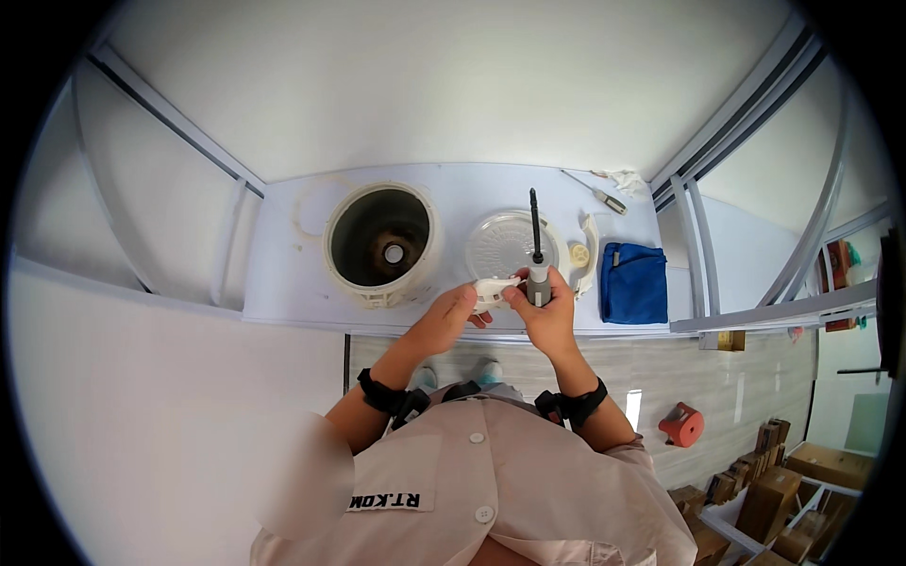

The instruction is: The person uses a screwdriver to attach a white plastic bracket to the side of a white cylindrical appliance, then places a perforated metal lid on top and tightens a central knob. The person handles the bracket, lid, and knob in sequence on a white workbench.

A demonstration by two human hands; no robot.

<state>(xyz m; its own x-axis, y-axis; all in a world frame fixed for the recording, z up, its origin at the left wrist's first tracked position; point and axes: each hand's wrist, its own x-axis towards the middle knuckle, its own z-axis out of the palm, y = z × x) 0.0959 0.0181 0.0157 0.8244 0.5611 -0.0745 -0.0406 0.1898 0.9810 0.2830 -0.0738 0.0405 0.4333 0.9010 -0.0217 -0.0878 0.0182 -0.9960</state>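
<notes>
Fingers [517,301] closed: left hand [442,321] on loose white part [489,294], right hand [551,321] pinching it plus screwdriver [538,287]; pot [377,291] open, disc [498,245] unfitted to its right.

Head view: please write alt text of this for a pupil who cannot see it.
A person's left hand and right hand hold a white part above a table, the right also gripping a screwdriver. An open pot stands at left, a round pale disc beyond the hands, and a blue pouch and another screwdriver at right.
</notes>
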